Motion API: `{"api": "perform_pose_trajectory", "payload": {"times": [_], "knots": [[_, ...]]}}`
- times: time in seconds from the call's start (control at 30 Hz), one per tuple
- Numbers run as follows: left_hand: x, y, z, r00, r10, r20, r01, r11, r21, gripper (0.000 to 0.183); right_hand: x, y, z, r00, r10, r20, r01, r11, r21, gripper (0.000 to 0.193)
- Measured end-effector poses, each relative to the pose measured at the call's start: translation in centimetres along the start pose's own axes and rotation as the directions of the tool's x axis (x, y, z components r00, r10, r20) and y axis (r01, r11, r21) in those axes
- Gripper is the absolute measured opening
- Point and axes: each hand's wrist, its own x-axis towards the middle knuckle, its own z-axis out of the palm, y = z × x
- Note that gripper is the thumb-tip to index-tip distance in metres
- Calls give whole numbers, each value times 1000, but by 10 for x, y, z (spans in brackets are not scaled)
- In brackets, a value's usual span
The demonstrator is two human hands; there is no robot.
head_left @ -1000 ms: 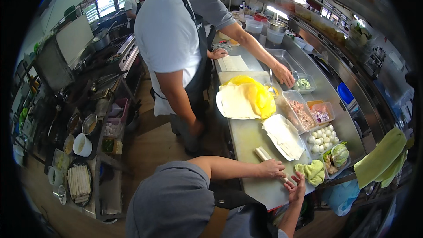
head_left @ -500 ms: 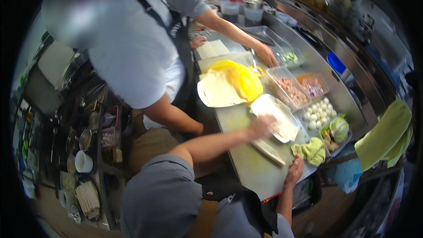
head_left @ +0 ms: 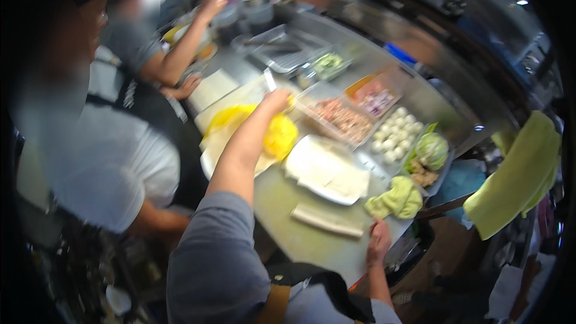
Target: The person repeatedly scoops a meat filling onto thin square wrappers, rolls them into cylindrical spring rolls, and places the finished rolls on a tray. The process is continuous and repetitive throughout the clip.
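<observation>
My left arm stretches across the board, and my left hand (head_left: 277, 101) is closed around a pale-handled utensil (head_left: 269, 79), beside the meat tub. Under that forearm lies a plate of pale sheets with a yellow plastic bag (head_left: 281, 135). A white plate (head_left: 347, 201) carries more thin pale wrapper sheets (head_left: 327, 168). In front of it, a long pale roll (head_left: 327, 221) rests on the cutting board (head_left: 279, 204). My right hand (head_left: 378, 243) is at the board's right edge, fingers curled, just below a crumpled green cloth (head_left: 397, 198); whether it holds anything is hidden.
Along the back stand tubs of minced filling (head_left: 343, 119), chopped onion (head_left: 377, 101), white balls (head_left: 396, 135) and cabbage with ginger (head_left: 431, 151). Two co-workers stand at left, one's arm (head_left: 180, 54) raised. A green towel (head_left: 510, 174) hangs at right.
My left hand has moved from the roll to the far utensil. The roll now lies untouched. The co-worker's hand has left the meat tub and is raised. The view has shifted.
</observation>
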Motion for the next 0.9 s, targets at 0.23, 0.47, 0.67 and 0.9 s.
{"api": "perform_pose_trajectory", "payload": {"times": [0.23, 0.47, 0.67, 0.9], "knots": [[31, 15, 17, 980, -96, 175, 60, 978, 200, 34, 5, -17, -9, 1000, -6, -4, 5, 996, -85, 32], [16, 21, 11, 960, -131, 248, 114, 990, 79, 37, 1, -14, -3, 1000, -18, -16, 16, 993, -119, 31], [36, 29, 27, 973, -221, 68, 227, 969, -96, 44, -1, -9, -9, 998, -24, -52, 14, 984, -175, 31], [50, -19, -23, 954, -295, 59, -82, -443, -893, 46, 2, 23, 0, 998, -57, -11, 55, 986, -156, 35]]}}
